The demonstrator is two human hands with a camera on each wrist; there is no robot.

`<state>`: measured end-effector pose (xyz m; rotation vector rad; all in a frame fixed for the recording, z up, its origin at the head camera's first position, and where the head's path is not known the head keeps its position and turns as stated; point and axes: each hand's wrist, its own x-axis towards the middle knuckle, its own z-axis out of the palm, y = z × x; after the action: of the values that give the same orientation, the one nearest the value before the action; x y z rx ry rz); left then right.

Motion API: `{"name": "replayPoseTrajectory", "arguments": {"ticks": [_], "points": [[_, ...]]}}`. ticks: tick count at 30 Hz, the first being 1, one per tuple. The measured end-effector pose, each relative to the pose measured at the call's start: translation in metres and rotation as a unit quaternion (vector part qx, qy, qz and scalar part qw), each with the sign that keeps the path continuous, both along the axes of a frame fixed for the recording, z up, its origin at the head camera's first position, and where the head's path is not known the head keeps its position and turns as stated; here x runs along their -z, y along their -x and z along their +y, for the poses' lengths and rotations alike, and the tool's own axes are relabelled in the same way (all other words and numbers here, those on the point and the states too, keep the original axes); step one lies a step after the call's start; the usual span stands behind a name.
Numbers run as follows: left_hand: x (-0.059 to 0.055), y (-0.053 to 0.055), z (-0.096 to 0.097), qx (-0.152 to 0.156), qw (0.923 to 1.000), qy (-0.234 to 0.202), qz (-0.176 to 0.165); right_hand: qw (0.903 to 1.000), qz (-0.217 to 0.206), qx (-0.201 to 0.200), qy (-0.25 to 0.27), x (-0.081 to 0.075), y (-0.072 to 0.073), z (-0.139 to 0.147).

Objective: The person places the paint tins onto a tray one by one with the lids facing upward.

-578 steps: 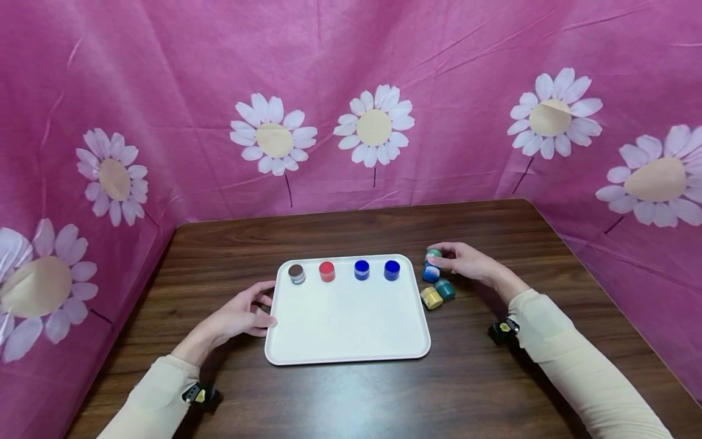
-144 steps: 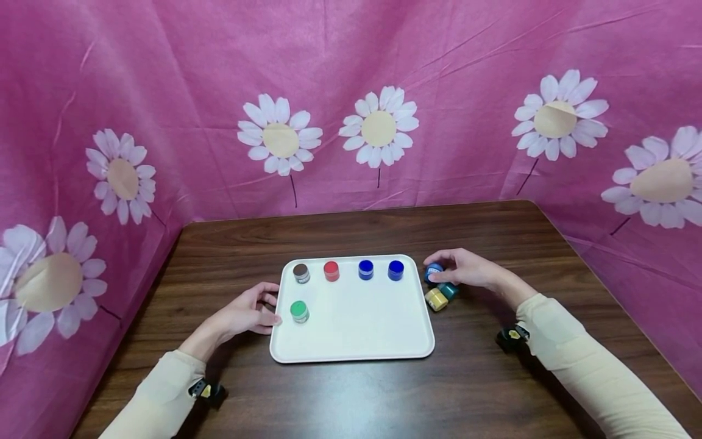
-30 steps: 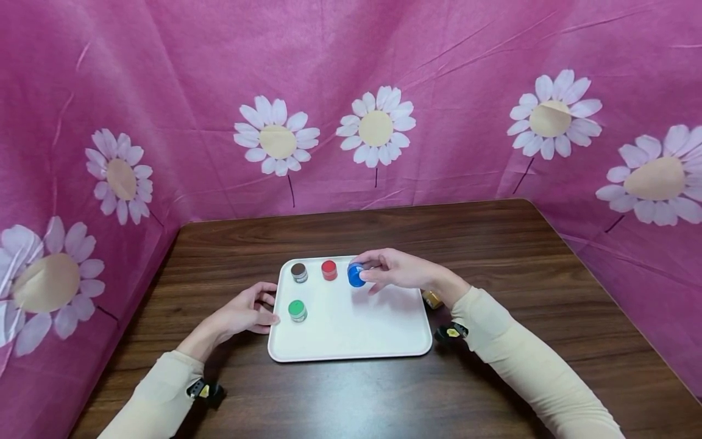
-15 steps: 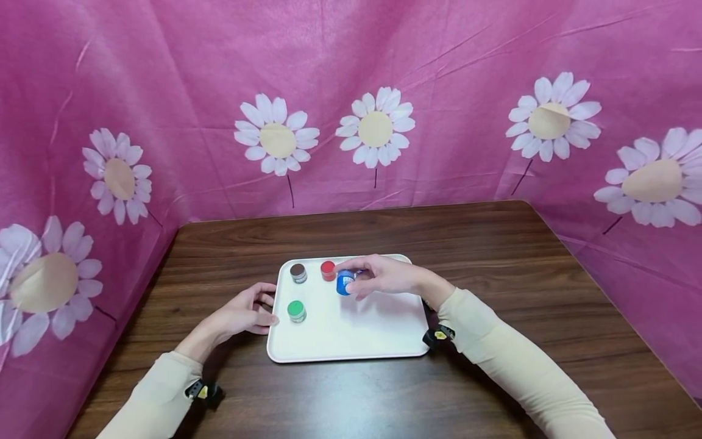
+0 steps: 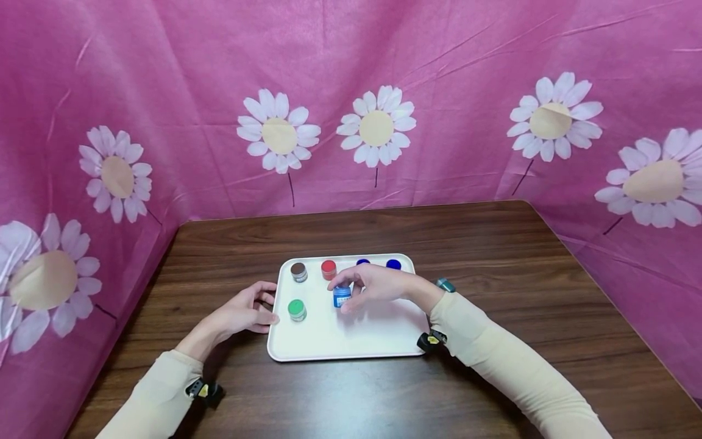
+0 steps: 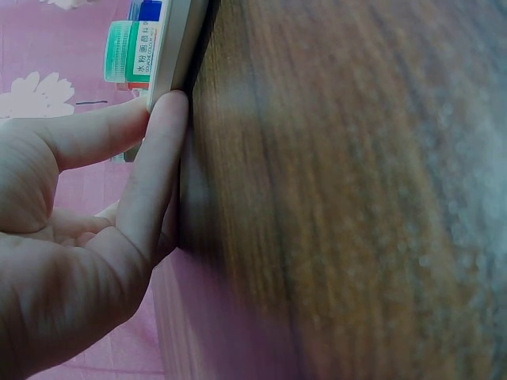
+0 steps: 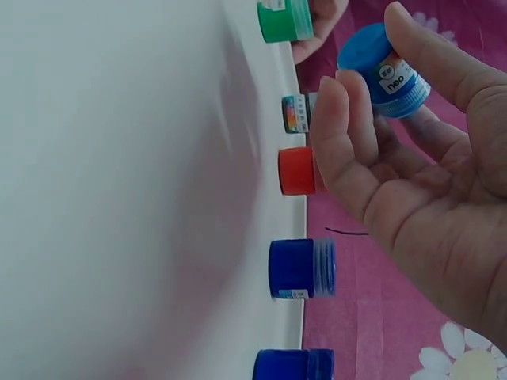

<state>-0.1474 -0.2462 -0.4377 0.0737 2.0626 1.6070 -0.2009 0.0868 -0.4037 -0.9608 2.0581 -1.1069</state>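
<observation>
A white tray (image 5: 351, 347) lies on the table, and my left hand (image 5: 244, 312) pinches its left rim between thumb and finger. Thumb and fingers of my right hand (image 5: 381, 286) hold a blue gouache paint jar (image 5: 342, 297) over the tray's middle. In the right wrist view this blue jar (image 7: 384, 71) is raised off the tray surface. Along the tray's back edge stand a brown-topped jar (image 5: 298, 272), a red jar (image 5: 329, 269) and two dark blue jars (image 5: 393, 264), partly behind the right hand. A green jar (image 5: 297, 310) stands in front of the brown one.
On the brown wooden table (image 5: 493, 244), right of the tray, lies a dark green jar (image 5: 445, 285), partly covered by the right wrist. The yellow jar seen earlier is hidden by the right arm. A pink flowered cloth (image 5: 323, 183) encloses the table's back and sides.
My right hand has carried the blue jar from the right of the tray leftward, then toward the front over the tray. The green jar came onto the tray earlier. My left hand stays at the rim.
</observation>
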Motion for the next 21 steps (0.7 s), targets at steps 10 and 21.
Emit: {"name": "replayPoseTrajectory", "arguments": {"ticks": [10,21], "points": [[0.0,0.0,0.0,-0.001,1.0,0.003,0.0,0.9992,0.026,0.013,-0.027,0.004,-0.001,-0.006],[-0.001,0.0,0.001,0.0,1.0,0.004,0.0,0.9975,0.04,0.009,-0.057,0.011,-0.004,-0.012]]}}
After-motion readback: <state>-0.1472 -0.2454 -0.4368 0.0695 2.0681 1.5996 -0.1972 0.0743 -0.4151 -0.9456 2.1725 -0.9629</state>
